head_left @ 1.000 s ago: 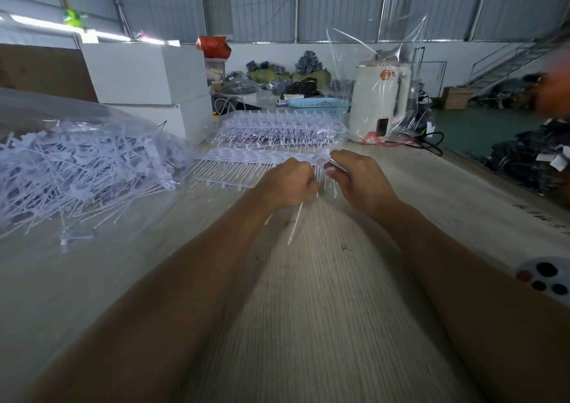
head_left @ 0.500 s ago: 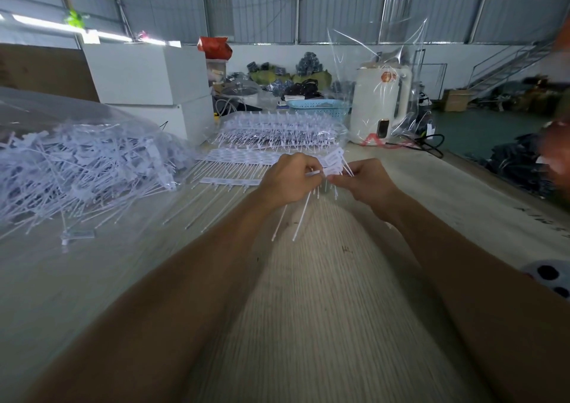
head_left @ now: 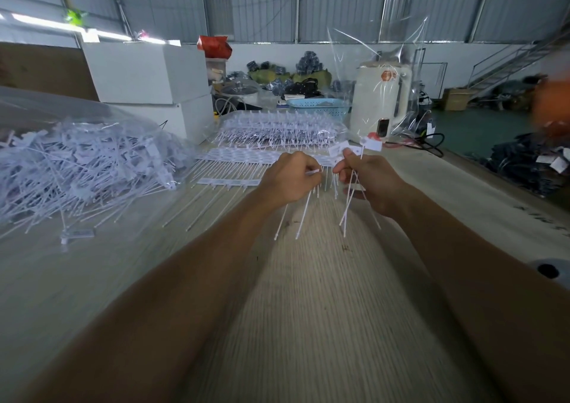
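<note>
Both hands are up just above the tabletop (head_left: pixel 308 325), splitting a bunch of white seal ties (head_left: pixel 303 214).

Left hand (head_left: pixel 290 177): fingers (head_left: pixel 308 168) curled tight, pinching a couple of ties near the head end. Tails hang down toward the person.

Right hand (head_left: pixel 367 180): thumb and forefinger pinch its own few ties. Tag heads (head_left: pixel 339 149) stick up above the fingers, tails dangle below. There's a small gap between the two sets of fingers.

How to do it well, my read:
- Pinch close to the heads, right at the join, and pull straight apart with a slight twist. Gripping lower just bends the tails.
- Hold the tails off the strips (head_left: pixel 234 155) lying just beyond the fingers, or they'll snag.
- Freed ones probably go to the loose pile (head_left: pixel 77 162) in the clear bag, well left of the fingers.

Can't make out:
- Whether any web links the two bunches. It's blurred between the fingertips.
- The exact count per hand.
- The left palm side. Only the back of the hand shows.
- The print on the tags, which is unreadable.
- The bagged stack (head_left: pixel 277 128) beyond the strips, a blur through plastic.
- The orange smear (head_left: pixel 552 106) far right of the fingers. No idea what it is.
- The tabletop's near edge, cut off behind the forearms.
</note>
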A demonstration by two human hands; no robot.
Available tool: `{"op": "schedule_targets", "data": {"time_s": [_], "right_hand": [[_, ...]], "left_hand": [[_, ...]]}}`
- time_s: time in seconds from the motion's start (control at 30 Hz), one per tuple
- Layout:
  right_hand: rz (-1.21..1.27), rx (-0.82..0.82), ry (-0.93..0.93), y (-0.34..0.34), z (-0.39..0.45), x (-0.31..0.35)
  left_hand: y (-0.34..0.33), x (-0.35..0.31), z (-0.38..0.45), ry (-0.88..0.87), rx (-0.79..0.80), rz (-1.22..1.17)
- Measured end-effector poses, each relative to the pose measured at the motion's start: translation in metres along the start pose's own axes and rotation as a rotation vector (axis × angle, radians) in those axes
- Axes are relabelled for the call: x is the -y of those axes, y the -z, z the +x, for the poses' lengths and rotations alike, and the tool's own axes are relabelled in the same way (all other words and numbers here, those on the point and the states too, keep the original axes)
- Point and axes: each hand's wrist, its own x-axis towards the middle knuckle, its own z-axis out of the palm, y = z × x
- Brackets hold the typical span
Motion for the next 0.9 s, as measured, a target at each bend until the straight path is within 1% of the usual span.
{"op": "schedule_targets", "data": {"time_s": [0.07, 0.27, 0.37, 0.47, 0.57, 0.7, 0.8, 0.87, 0.9], "right_hand": [[0.081, 0.018, -0.05, 0.0, 0.0, -0.002], [0.153, 0.052, -0.129, -0.007, 0.002, -0.001], [0.096, 0.088, -0.188, -0.011, 0.001, 0.002], [0.024, 0.128, -0.235, -0.016, -0.001, 0.004], [0.025, 0.133, -0.269, -0.017, -0.001, 0.003], [0.034, 0.132, -0.303, -0.015, 0.0, 0.0], [0.014, 0.083, -0.303, -0.014, 0.002, -0.003], [-0.019, 0.078, -0.304, -0.015, 0.003, -0.005], [-0.031, 0.078, -0.305, -0.016, 0.003, -0.006]], "left_hand": [[-0.001, 0.0, 0.0, 0.006, -0.001, 0.001], [-0.003, -0.002, 0.002, 0.0, 0.011, -0.003], [-0.004, -0.003, 0.002, -0.005, -0.011, -0.032], [-0.006, -0.004, 0.001, -0.076, -0.043, -0.046], [-0.008, -0.007, 0.0, -0.115, -0.032, -0.059], [0.008, 0.001, 0.006, -0.052, 0.099, -0.144], [0.03, 0.022, 0.007, 0.027, 0.23, -0.081], [0.04, 0.034, 0.003, 0.079, 0.344, -0.053], [0.042, 0.038, 0.0, 0.095, 0.377, -0.037]]}}
